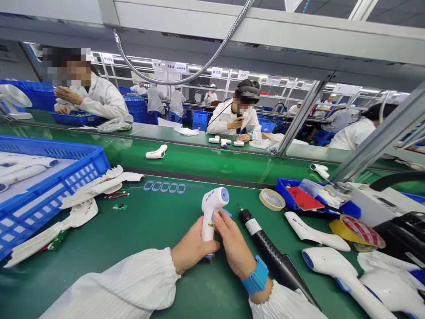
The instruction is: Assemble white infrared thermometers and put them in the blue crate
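A white infrared thermometer with blue trim stands upright in front of me. My left hand is wrapped round the lower part of its handle. The thumb of my right hand presses on the handle just below the head; its other fingers are mostly hidden. A blue band circles my right wrist. To the right of that hand lies a black electric screwdriver with its bit pointing away. Blue oval-cornered frames sit in a row on the green mat beyond the thermometer.
A blue crate of thermometers stands at left, beside loose white shells and a small circuit board. At right are a tape roll, a blue parts tray and more thermometers. Co-workers sit beyond the green conveyor belt.
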The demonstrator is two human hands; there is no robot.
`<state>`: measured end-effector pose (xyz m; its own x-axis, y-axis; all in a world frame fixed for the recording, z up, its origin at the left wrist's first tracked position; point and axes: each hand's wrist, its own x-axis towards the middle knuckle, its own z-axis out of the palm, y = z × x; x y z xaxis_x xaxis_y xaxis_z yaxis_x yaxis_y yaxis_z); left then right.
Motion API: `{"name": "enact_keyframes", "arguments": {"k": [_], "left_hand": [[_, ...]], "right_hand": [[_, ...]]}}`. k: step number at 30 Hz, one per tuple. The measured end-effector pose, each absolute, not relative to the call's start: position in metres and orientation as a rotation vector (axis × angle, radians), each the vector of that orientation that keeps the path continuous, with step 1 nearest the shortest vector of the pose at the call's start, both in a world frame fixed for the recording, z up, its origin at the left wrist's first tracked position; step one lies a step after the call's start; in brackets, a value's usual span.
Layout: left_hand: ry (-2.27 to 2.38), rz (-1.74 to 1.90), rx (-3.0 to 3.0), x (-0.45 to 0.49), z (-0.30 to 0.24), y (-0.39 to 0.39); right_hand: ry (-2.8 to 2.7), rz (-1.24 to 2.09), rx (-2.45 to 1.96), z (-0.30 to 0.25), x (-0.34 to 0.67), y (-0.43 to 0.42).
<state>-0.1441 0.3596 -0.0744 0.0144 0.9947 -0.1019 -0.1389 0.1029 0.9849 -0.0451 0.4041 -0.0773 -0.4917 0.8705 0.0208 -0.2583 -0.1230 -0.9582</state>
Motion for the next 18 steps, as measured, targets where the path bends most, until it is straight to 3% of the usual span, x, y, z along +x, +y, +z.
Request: {"name": "enact_keyframes", "arguments": {"k": [12, 18], "left_hand": [[1.183, 1.219, 1.051, -0.1426, -0.0790, 0.3581], [1.248, 1.306, 1.030, -0.1462, -0.0750, 0.3595]], "right_hand": [[-1.313, 1.796, -0.694, -0.0719, -0.0433, 0.4043], [-1.283, 1.588, -0.853, -0.0773, -0.0432, 0.4018]]}}
